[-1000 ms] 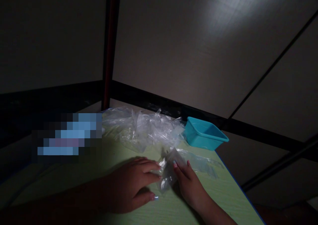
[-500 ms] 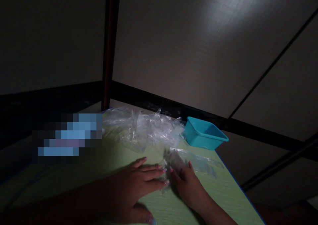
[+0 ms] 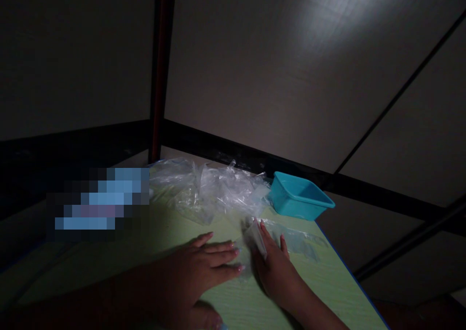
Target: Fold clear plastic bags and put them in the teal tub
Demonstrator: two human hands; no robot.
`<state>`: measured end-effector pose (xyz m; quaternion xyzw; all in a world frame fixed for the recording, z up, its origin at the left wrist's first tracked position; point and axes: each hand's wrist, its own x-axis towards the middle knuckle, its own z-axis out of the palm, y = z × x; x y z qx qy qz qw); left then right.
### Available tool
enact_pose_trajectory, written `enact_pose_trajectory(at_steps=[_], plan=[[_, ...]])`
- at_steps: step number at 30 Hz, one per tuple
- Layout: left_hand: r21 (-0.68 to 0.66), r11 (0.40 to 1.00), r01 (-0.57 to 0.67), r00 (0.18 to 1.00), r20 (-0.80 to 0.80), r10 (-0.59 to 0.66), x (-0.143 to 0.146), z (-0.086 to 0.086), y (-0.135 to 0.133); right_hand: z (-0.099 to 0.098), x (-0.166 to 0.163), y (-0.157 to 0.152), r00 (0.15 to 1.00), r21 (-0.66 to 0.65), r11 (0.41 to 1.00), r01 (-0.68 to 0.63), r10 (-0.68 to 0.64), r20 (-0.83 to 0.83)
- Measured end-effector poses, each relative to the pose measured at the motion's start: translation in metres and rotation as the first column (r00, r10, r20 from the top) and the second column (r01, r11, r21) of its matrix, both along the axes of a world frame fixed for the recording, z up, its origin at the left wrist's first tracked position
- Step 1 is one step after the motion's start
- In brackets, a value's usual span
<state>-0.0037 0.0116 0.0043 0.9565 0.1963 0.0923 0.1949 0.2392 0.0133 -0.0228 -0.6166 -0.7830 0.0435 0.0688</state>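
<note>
My left hand (image 3: 198, 274) lies flat on the table with its fingers spread. Its fingertips touch the edge of a thin clear plastic bag (image 3: 246, 268). Part of this bag is folded up in my right hand (image 3: 278, 272), which grips it between thumb and fingers. Beyond and to the right of that hand, another clear plastic bag (image 3: 302, 240) is spread flat. A heap of crumpled clear plastic bags (image 3: 225, 189) sits farther back. Dim light hides the finer edges of the film.
A turquoise plastic basin (image 3: 296, 203) stands at the table's back right edge, beside the heap. The pale green table (image 3: 313, 296) has a blue rim. A blurred-out bluish object (image 3: 112, 191) is at the left. Panelled walls (image 3: 255, 77) rise behind.
My right hand has turned and lifted the folded part of the bag, so its fingers point more upward. The left hand has barely moved.
</note>
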Motion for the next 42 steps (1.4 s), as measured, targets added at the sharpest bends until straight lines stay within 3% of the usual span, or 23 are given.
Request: enact_pose_trajectory(at_steps=[16,32,36,42], plan=[[-0.051,0.998,0.023,0.998,0.056,-0.02,0.0,0.001,0.0,0.014,-0.009,-0.007,0.994,-0.048,0.994,-0.101,0.103,0.042],[0.055,0.998,-0.002,1.0,0.022,0.001,0.002,0.002,-0.001,0.019,-0.011,-0.006,0.958,-0.009,0.966,-0.26,0.259,0.123],[0.159,0.983,-0.095,0.988,0.135,0.073,0.006,0.004,-0.002,0.019,-0.011,-0.007,0.962,-0.025,0.972,-0.232,0.233,0.141],[0.181,0.948,-0.261,0.939,0.276,0.206,0.012,0.0,0.0,0.022,-0.014,-0.009,0.961,-0.021,0.977,-0.21,0.211,0.181]])
